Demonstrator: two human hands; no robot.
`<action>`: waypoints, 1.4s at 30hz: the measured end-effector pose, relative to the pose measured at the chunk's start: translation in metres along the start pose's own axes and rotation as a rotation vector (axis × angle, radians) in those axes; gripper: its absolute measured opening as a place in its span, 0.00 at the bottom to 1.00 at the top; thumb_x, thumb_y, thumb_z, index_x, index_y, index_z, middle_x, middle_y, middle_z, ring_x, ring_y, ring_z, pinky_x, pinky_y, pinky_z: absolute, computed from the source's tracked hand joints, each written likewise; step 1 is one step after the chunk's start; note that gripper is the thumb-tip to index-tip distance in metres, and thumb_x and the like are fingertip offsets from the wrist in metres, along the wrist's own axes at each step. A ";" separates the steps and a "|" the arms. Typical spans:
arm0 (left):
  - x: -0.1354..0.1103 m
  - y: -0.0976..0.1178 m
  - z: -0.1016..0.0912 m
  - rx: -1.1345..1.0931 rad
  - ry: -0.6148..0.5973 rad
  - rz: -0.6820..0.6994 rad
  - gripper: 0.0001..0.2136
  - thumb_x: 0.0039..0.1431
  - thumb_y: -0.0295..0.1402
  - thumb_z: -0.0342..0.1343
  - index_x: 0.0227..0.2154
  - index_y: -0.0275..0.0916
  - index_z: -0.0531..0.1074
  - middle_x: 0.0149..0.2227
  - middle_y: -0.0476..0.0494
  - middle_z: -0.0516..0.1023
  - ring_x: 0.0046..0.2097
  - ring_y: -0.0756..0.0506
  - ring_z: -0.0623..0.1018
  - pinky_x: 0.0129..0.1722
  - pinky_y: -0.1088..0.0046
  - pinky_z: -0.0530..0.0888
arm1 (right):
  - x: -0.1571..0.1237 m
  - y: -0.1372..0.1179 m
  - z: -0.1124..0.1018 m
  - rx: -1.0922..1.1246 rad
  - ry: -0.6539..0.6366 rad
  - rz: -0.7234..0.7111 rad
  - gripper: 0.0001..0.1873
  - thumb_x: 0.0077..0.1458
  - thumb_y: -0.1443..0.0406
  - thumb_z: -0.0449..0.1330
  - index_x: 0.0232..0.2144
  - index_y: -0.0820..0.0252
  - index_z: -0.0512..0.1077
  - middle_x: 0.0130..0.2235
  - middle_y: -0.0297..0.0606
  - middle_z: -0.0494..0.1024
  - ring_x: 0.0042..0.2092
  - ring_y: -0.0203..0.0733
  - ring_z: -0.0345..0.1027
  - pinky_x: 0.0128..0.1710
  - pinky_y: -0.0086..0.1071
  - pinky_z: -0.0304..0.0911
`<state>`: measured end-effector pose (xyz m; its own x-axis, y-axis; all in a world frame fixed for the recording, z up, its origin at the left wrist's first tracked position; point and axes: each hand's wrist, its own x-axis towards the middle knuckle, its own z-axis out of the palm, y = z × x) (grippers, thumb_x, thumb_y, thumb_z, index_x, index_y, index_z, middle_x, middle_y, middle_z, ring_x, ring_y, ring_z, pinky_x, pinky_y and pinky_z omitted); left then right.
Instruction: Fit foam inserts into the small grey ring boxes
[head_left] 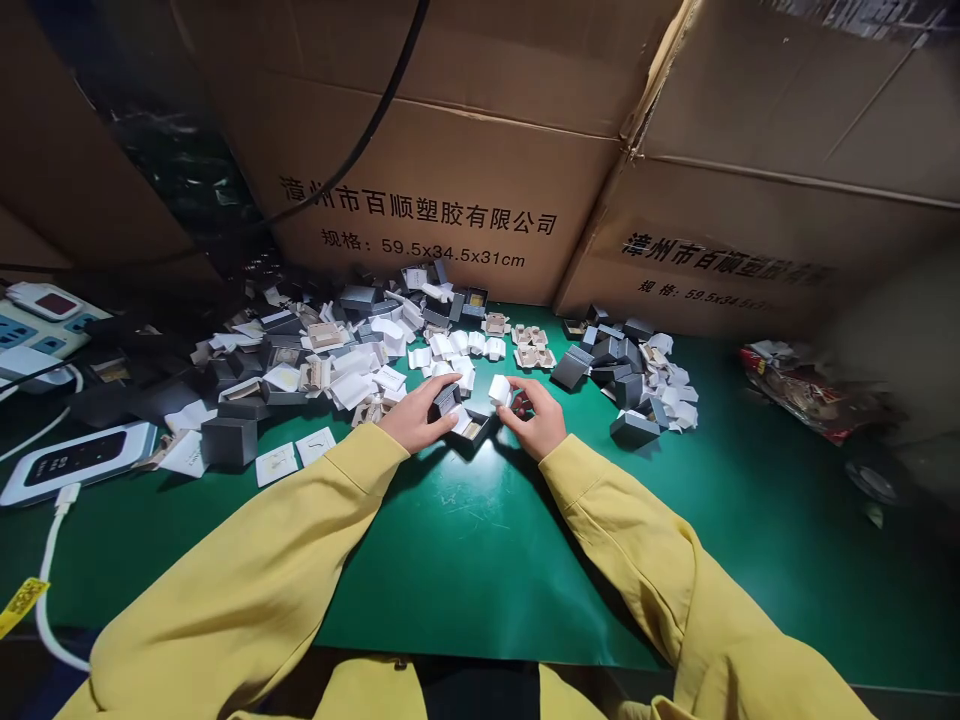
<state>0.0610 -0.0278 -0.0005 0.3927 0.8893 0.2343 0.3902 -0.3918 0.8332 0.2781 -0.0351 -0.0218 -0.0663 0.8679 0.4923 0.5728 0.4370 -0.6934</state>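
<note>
My left hand (421, 414) is closed on a small dark box lid (445, 401), gripped between thumb and fingers. Just to its right, a small dark open box (473, 428) sits on the green table, with pale material inside. Between the thumb and fingers of my right hand (536, 415) is a small folded white paper piece (499, 390), raised beside the open box. Beyond my hands lie several white folded pieces (457, 347) and some cardboard inserts (532, 347).
A heap of dark boxes and white papers (345, 350) spreads over the left. A smaller pile of dark boxes (615, 360) lies right. Large cartons (442, 170) stand behind. At left are a white device (79, 462) with a cable and a power strip (45, 325). A crumpled packet (810, 390) lies far right.
</note>
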 end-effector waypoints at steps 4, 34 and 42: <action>-0.001 -0.005 -0.005 0.100 -0.127 0.101 0.29 0.53 0.34 0.54 0.58 0.40 0.56 0.55 0.39 0.63 0.56 0.39 0.65 0.56 0.65 0.61 | 0.000 0.003 0.001 0.010 0.008 -0.004 0.17 0.47 0.61 0.58 0.41 0.59 0.68 0.35 0.37 0.72 0.29 0.35 0.62 0.30 0.30 0.64; 0.000 -0.009 0.012 0.273 -0.015 0.245 0.26 0.51 0.39 0.56 0.53 0.37 0.62 0.51 0.39 0.70 0.51 0.43 0.70 0.50 0.69 0.67 | -0.009 0.004 0.008 -0.012 -0.202 -0.168 0.16 0.44 0.58 0.64 0.35 0.57 0.66 0.36 0.38 0.73 0.38 0.42 0.67 0.38 0.37 0.66; 0.000 -0.009 0.011 0.269 -0.039 0.279 0.28 0.51 0.41 0.56 0.55 0.38 0.60 0.53 0.38 0.68 0.54 0.42 0.68 0.51 0.66 0.68 | -0.007 -0.001 0.006 0.022 -0.124 -0.308 0.11 0.51 0.61 0.59 0.38 0.56 0.69 0.39 0.41 0.74 0.43 0.42 0.68 0.44 0.37 0.65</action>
<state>0.0666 -0.0269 -0.0133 0.5439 0.7320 0.4102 0.4661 -0.6701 0.5777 0.2734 -0.0406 -0.0276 -0.3336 0.7159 0.6134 0.4927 0.6871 -0.5340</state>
